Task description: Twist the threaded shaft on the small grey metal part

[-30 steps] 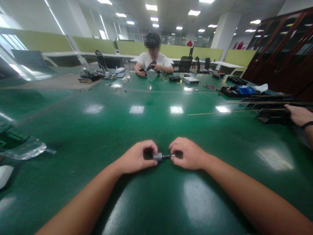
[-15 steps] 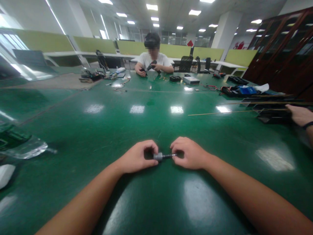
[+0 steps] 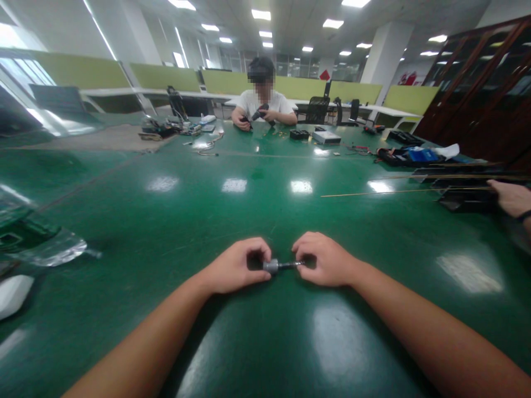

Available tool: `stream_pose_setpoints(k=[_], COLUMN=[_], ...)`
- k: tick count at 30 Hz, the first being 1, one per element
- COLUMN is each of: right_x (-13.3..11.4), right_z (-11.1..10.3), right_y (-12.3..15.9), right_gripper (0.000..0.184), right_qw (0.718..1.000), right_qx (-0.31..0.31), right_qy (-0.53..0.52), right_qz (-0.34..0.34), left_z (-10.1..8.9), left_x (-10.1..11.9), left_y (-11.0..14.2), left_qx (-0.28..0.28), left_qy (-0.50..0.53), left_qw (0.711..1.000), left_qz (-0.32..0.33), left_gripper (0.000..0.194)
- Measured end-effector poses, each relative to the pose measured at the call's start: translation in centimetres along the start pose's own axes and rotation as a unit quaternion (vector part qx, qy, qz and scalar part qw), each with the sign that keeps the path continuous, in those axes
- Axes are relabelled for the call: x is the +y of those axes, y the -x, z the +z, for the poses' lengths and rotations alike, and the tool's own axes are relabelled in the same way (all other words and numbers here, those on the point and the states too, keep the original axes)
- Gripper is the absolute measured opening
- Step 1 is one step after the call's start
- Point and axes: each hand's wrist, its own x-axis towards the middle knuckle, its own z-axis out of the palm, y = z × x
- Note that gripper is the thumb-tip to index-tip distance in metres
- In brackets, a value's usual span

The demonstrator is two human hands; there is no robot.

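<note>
Metal part (image 3: pixel 274 267) pinched between left hand (image 3: pixel 236 268) (grey end) and right hand (image 3: pixel 327 260) (shaft tip) — whether it touches green tabletop (image 3: pixel 215 215), hard to tell. Tabletop's far edge, left-side bottle (image 3: pixel 53 249) — both well apart.

Clear bottle (image 3: pixel 62 247) near white object (image 3: pixel 15 294), left; wooden cabinet (image 3: pixel 468 91) right.

The glossy green table (image 3: pixel 265 207) carries a bottle (image 3: pixel 39 237) and pale box (image 3: pixel 326 137).
</note>
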Motion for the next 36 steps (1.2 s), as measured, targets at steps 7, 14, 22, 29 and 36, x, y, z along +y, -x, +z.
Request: stream_pose_setpoints(k=[7,14,22,29,36], right_x=[0.18,0.11,0.14,0.23,0.13], right_z=[0.13,0.07,-0.1,-0.18,-0.27], right_y=[0.03,0.0,0.05,0.03,0.06], right_gripper=[0.01,0.01,0.01,0.01,0.009], right_qw=[1.0,1.0,1.0,1.0,1.0], right_qx=[0.001,0.005,0.002,0.002,0.002], right_qy=[-0.001,-0.003,0.002,0.006,0.01], right_qz=[0.004,0.002,0.002,0.004,0.006], left_z=[0.07,0.11,0.08,-0.06,-0.01], left_x=[-0.09,-0.22,-0.27,-0.17,-0.14], left_y=[0.04,-0.01,-0.02,-0.09,-0.05], left_qx=[0.002,0.006,-0.005,-0.005,0.0], left_qy=[-0.004,0.012,0.023,0.019,0.009], left_qw=[1.0,1.0,1.0,0.999,1.0], left_qz=[0.001,0.017,0.016,0.034,-0.001], left_gripper=[0.018,0.018,0.014,0.008,0.017])
